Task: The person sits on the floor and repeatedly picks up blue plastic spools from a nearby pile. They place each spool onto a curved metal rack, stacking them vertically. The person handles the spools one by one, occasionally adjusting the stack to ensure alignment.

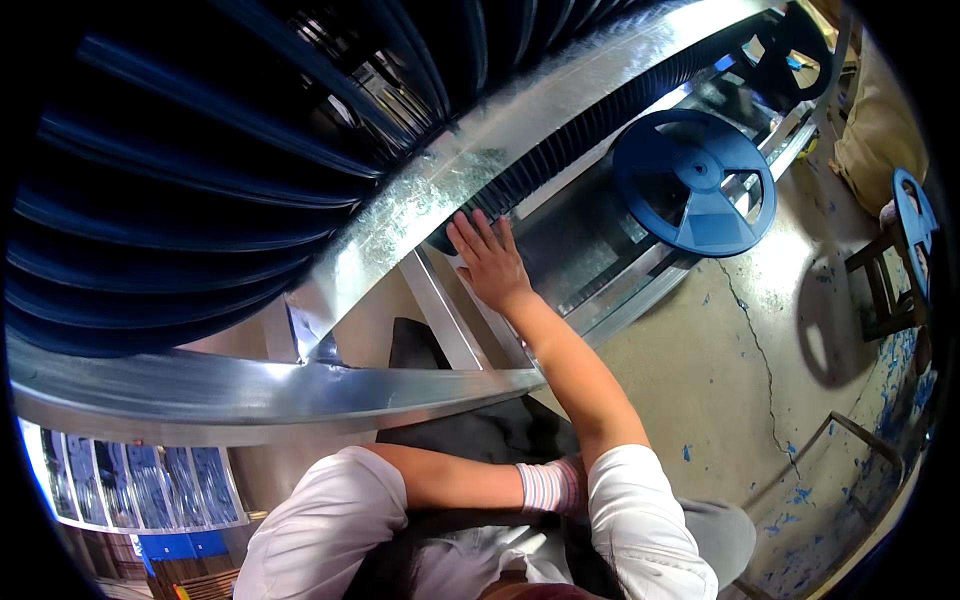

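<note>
My right hand reaches forward with its fingers spread and palm down. Its fingertips lie at the near end of a long row of close-set dark discs, by the edge of a shiny metal rail. Whether the fingers press on the discs or only rest over them, I cannot tell. My left forearm crosses my lap to the right and ends at a striped cloth band. Past that band the right arm hides the left hand, so its fingers do not show.
Large dark blue ribbed rings fill the upper left, above a metal frame bar. A blue spoked reel stands at the right of the row. Blue scraps litter the cracked floor, with a wooden stool at far right.
</note>
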The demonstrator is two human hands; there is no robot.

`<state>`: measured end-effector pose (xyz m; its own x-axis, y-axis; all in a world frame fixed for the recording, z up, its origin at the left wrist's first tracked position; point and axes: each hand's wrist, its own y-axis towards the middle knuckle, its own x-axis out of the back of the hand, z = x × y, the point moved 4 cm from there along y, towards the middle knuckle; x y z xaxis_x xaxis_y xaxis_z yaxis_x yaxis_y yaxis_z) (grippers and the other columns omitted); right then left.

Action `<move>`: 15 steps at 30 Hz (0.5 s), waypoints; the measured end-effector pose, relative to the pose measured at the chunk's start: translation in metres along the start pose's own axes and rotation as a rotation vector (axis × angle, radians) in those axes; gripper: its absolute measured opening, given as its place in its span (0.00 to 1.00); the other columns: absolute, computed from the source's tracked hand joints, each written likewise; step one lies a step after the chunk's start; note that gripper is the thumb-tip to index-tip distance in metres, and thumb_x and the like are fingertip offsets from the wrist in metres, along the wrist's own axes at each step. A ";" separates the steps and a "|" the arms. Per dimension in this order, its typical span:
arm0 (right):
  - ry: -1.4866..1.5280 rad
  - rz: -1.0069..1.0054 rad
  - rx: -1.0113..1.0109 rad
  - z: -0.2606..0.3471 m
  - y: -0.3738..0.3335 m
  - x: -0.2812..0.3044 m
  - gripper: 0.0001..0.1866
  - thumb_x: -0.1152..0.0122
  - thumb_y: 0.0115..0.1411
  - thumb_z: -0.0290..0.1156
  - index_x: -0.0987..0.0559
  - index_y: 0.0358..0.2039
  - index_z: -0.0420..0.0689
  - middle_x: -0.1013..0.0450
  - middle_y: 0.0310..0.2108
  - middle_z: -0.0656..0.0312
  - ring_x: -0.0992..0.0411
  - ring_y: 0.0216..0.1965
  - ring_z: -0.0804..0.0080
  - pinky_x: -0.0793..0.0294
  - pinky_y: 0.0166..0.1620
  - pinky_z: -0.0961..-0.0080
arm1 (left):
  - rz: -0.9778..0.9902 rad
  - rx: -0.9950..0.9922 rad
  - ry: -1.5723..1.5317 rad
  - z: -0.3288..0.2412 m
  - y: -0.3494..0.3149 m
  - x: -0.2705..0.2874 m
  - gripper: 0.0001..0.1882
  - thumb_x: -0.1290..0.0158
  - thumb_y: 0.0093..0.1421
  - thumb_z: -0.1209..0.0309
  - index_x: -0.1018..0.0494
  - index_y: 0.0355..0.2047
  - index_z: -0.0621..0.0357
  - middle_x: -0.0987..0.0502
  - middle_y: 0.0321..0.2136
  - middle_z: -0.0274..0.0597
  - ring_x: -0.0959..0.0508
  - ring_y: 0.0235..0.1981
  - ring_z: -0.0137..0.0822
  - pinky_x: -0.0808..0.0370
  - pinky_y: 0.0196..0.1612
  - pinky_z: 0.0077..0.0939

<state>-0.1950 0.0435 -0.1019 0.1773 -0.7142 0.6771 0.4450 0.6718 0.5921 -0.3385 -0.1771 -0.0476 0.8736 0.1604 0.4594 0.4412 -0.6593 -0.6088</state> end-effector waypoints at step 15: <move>0.104 -0.282 -0.035 0.019 0.041 0.031 0.20 0.48 0.48 0.25 0.29 0.46 0.44 0.34 0.43 0.58 0.32 0.42 0.64 0.26 0.38 0.70 | -0.013 0.001 -0.047 0.010 0.009 -0.022 0.22 0.62 0.63 0.59 0.34 0.56 0.51 0.37 0.59 0.40 0.39 0.60 0.40 0.45 0.62 0.33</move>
<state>-0.1882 0.0528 -0.0478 0.1300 -0.8893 0.4384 0.5196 0.4377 0.7338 -0.3522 -0.1792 -0.0697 0.8762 0.2034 0.4368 0.4531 -0.6560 -0.6035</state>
